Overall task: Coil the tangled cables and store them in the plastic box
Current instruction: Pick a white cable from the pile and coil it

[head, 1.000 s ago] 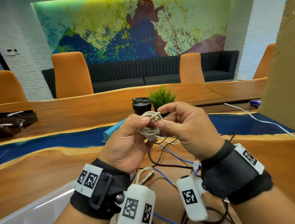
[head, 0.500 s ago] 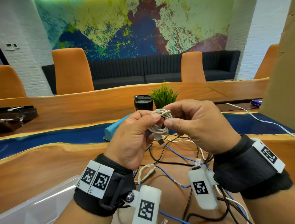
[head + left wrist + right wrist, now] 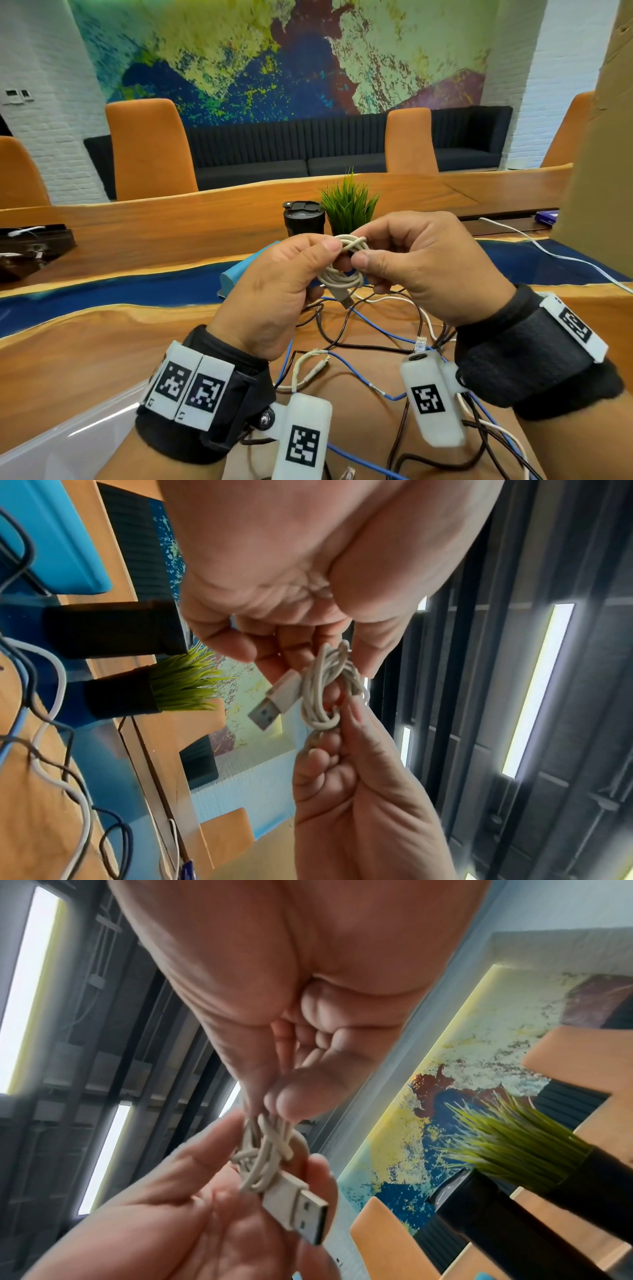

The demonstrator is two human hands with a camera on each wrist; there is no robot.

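Head view — both hands, left (image 3: pixel 274 294) and right (image 3: pixel 424 267), pinch the coiled white cable (image 3: pixel 342 270) held between them.

Head view looks down-forward over table (image 3: pixel 85 346); wrist views close, upward; all share coiled cable (image 3: pixel 342 270).

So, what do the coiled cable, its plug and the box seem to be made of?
Coiled cable: off-white jacket, matte, bends softly, likely rubber or plastic.
Plug: pale plastic body, shiny grey metal tip.
Box: clear glossy plastic, seemingly; the wood shows through.
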